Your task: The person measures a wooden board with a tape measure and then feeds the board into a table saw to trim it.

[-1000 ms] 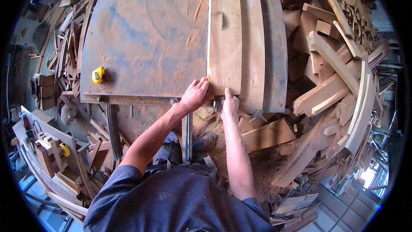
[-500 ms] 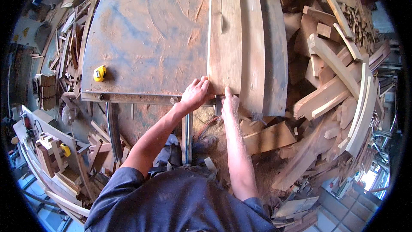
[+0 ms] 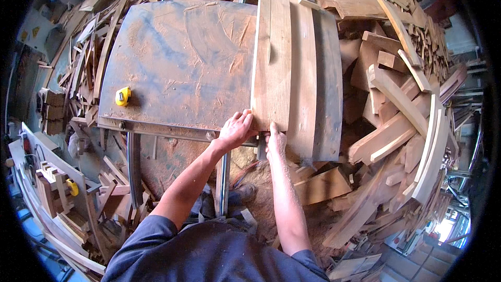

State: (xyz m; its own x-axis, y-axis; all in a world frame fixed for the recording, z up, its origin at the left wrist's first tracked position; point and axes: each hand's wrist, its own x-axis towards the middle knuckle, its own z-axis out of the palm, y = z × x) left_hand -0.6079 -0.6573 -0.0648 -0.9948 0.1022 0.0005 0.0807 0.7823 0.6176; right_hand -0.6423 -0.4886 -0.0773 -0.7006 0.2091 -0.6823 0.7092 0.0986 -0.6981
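A pale wooden board (image 3: 274,62) with a long crack lies lengthwise on a dusty metal machine table (image 3: 172,68). My left hand (image 3: 237,129) is closed at the board's near left corner, its fingertips pressed against the edge. At the near end, my right hand (image 3: 275,140) grips the board with the thumb on top and the fingers curled below the table's front edge, partly hidden. Along the board's right side runs a longer wooden strip (image 3: 303,83). A yellow tape measure (image 3: 122,96) rests near the table's left front corner.
Offcuts and curved wooden pieces (image 3: 399,99) are heaped right of the table. More scrap wood (image 3: 109,47) lines its left side. A low bench (image 3: 62,190) with wood blocks stands at lower left. Metal rails (image 3: 223,185) project from the table's front, over sawdust.
The whole view has tilted, so the table and board sit lower in the picture. Both hands keep their grip at the board's near end, with little visible shift of the board on the table.
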